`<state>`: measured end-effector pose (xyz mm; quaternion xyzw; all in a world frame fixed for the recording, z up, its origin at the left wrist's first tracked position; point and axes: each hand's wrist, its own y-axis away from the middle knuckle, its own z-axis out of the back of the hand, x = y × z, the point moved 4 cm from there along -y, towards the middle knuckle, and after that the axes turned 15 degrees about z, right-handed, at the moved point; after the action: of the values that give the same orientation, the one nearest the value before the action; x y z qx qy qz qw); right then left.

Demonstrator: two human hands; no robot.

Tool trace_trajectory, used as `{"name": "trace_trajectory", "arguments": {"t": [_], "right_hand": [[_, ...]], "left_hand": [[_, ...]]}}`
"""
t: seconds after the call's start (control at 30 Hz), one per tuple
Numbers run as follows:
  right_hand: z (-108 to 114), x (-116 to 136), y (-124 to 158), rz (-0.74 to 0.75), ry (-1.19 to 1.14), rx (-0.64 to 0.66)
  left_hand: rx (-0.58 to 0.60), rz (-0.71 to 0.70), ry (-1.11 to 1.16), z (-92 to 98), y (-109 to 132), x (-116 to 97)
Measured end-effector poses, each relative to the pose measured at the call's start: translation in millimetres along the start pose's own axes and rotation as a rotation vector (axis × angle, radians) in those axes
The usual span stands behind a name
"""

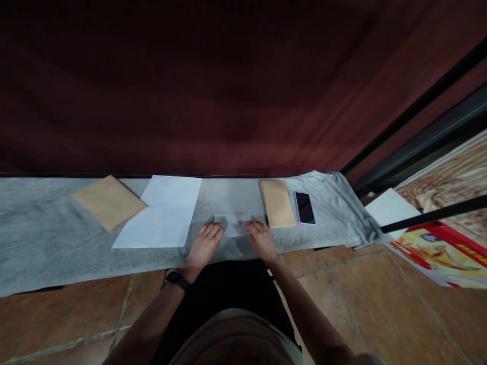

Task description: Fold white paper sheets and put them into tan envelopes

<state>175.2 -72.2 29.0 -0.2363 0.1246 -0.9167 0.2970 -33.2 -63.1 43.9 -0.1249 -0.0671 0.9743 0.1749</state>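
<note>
A small folded white paper [235, 226] lies on the grey cloth in front of me. My left hand [206, 243] rests at its left edge, fingers pressed together on the paper. At its right edge my right hand [261, 239] has its fingers closed on the paper. To the left is a large white sheet [163, 213], with brown envelopes [109, 203] over its left side. Right of my hands lie more brown envelopes [278, 204] and a dark-screened phone [305, 208].
The grey cloth [38, 238] covers a long narrow surface. A dark red curtain [228, 101] hangs behind it. At the right are black bars [437, 220], a white board [391, 208] and a red-yellow box [445, 253] above the tiled floor [365, 299].
</note>
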Motion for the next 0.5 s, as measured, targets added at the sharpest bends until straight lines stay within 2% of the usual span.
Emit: {"name": "trace_trajectory", "arguments": {"t": [0.1, 0.2, 0.33, 0.4, 0.5], "right_hand": [[-13, 0, 22, -0.025, -0.045, 0.039], [-14, -3, 27, -0.074, -0.083, 0.009], [-18, 1, 4, -0.140, -0.079, -0.072], [-27, 9, -14, -0.106, -0.039, -0.082], [-46, 21, -33, -0.019, 0.027, -0.020]], "left_hand": [[0.049, 0.047, 0.050, -21.3, 21, 3], [0.052, 0.150, 0.113, -24.1, 23, 6], [0.039, 0.198, 0.136, -24.6, 4, -9], [0.054, 0.162, 0.112, -33.1, -6, -22], [0.080, 0.141, 0.071, -51.4, -14, -35]]}}
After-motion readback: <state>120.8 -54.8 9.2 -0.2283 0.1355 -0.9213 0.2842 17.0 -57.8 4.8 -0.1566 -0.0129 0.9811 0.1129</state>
